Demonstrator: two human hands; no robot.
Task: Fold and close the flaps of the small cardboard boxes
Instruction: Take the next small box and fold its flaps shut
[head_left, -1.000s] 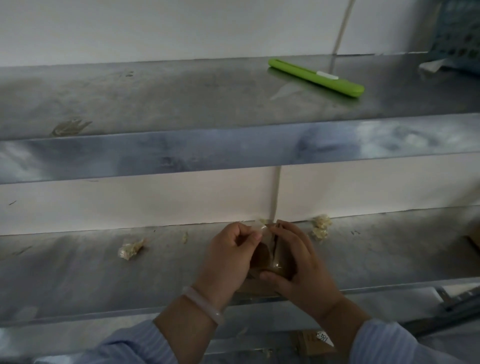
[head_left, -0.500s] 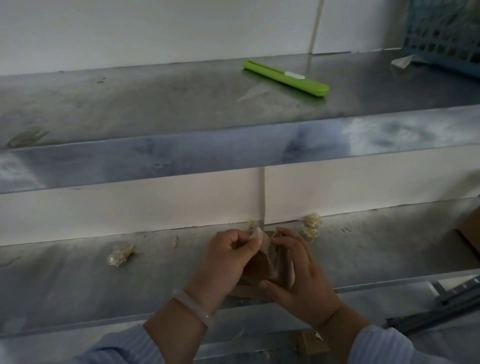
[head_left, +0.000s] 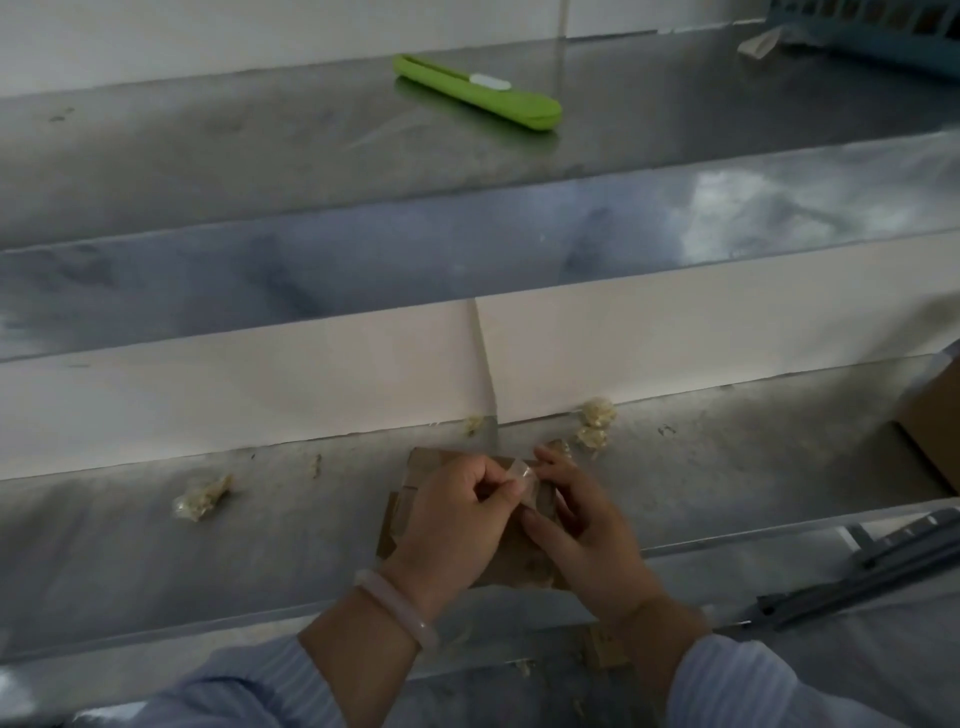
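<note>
A small brown cardboard box (head_left: 511, 564) lies flattened on the lower steel shelf (head_left: 156, 561), mostly hidden under my hands. My left hand (head_left: 452, 525) pinches a strip of clear tape (head_left: 522, 480) between thumb and forefinger, lifted off the box's top. My right hand (head_left: 587, 525) rests on the right side of the box, fingers spread over it, thumb pressing the cardboard near the tape.
Balled-up tape scraps lie on the lower shelf: one at the left (head_left: 202, 499), two by the wall (head_left: 595, 423). A green box cutter (head_left: 478, 98) sits on the upper shelf. A larger cardboard box (head_left: 930, 426) is at the right edge, a blue basket (head_left: 883, 31) at the top right.
The box has come down from a raised, edge-on hold to lie flat on the shelf. My left hand has kept pulling the tape strip up off it. The camera has shifted.
</note>
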